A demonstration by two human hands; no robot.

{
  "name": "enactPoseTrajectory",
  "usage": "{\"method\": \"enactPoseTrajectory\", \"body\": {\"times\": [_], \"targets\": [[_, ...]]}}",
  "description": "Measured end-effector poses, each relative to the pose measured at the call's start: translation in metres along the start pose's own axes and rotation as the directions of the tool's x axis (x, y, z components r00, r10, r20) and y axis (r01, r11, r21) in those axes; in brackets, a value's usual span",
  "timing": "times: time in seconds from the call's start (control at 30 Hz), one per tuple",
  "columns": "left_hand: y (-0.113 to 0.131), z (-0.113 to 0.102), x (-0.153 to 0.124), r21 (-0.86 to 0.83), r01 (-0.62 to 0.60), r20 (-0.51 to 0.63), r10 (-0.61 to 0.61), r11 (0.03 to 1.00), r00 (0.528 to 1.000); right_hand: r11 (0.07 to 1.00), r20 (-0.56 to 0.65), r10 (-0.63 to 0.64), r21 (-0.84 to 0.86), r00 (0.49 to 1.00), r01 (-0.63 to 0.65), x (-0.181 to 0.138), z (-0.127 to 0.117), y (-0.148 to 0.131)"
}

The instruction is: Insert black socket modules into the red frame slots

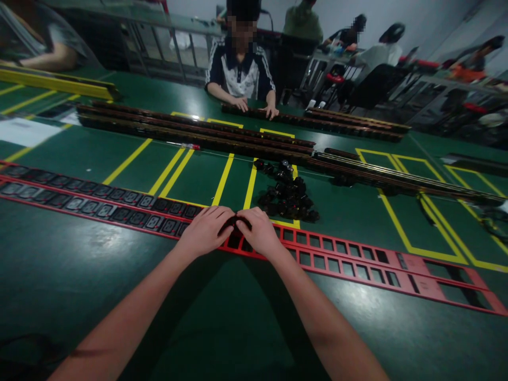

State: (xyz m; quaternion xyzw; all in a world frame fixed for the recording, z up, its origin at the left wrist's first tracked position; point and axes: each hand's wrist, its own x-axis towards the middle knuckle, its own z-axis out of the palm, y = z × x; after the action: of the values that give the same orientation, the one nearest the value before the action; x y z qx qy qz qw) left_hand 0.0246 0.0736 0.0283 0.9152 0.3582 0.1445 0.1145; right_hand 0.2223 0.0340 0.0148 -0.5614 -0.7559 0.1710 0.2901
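Note:
Two long red slotted strips (418, 263) lie side by side across the table in front of me. On the left their openings hold black square sockets (153, 222); to the right the openings show bare. My left hand (208, 228) rests on the strips at the end of the filled row, fingers curled. Close against it, my right hand (257, 230) bends over the same spot. Between the fingertips of both hands is a small black part, mostly hidden, apparently a socket. Just beyond my right hand lies a heap of loose black parts (283, 196).
Long dark metal rails (190, 129) run across the table behind the heap, with a red-handled screwdriver (190, 146) beside them. Yellow tape lines mark the green tabletop. Opposite, a co-worker (241, 69) has both hands on another rail (337, 124). White paper (27, 132) lies left.

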Motion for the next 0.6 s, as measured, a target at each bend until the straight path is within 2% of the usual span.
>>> {"method": "enactPoseTrajectory", "body": {"times": [0.3, 0.6], "targets": [[-0.0020, 0.0020, 0.0002, 0.004, 0.010, 0.011, -0.010, 1.000, 1.000, 0.998, 0.089, 0.013, -0.068, 0.996, -0.007, 0.0003, -0.0028, -0.0019], [-0.0016, 0.0005, 0.0007, 0.004, 0.003, 0.021, -0.003, 1.000, 1.000, 0.998, 0.088, 0.000, -0.070, 0.996, 0.006, -0.0013, -0.0041, -0.0056]]}}
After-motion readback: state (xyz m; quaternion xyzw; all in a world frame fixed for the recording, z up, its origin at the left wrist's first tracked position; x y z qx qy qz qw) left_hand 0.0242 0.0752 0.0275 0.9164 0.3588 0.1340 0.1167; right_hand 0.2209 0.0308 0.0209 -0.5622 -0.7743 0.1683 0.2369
